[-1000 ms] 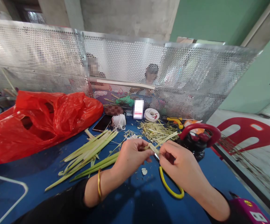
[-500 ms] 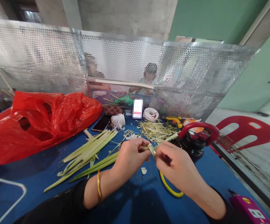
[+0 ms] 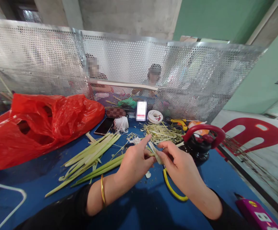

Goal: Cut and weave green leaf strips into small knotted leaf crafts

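My left hand (image 3: 134,161), with a gold bangle at the wrist, grips a bundle of long green plant leaves (image 3: 100,171) that trails out to the left. Its thumb points up, while the other fingers curl round the bundle. Close beside it, my right hand (image 3: 180,164) pinches a pale flat leaf strip (image 3: 153,147) against the bundle's end. A pile of pale green leaf strips (image 3: 93,153) lies left of my hands. Beyond them are heaped thin plant shreds (image 3: 161,131). A small white scrap (image 3: 148,174) rests on the blue table below my fingers.
A red plastic bag (image 3: 40,124) covers the table's left. Along the back are a phone (image 3: 104,125), white string (image 3: 121,124), a ribbon spool (image 3: 155,117) and a perforated metal screen (image 3: 126,57). At right are a black pot with a red handle (image 3: 197,150) and a purple device (image 3: 256,213).
My left thumb has lifted off the leaves and points up. The pale strip now stands more upright between my hands, and my right fingers have shifted slightly left onto it.
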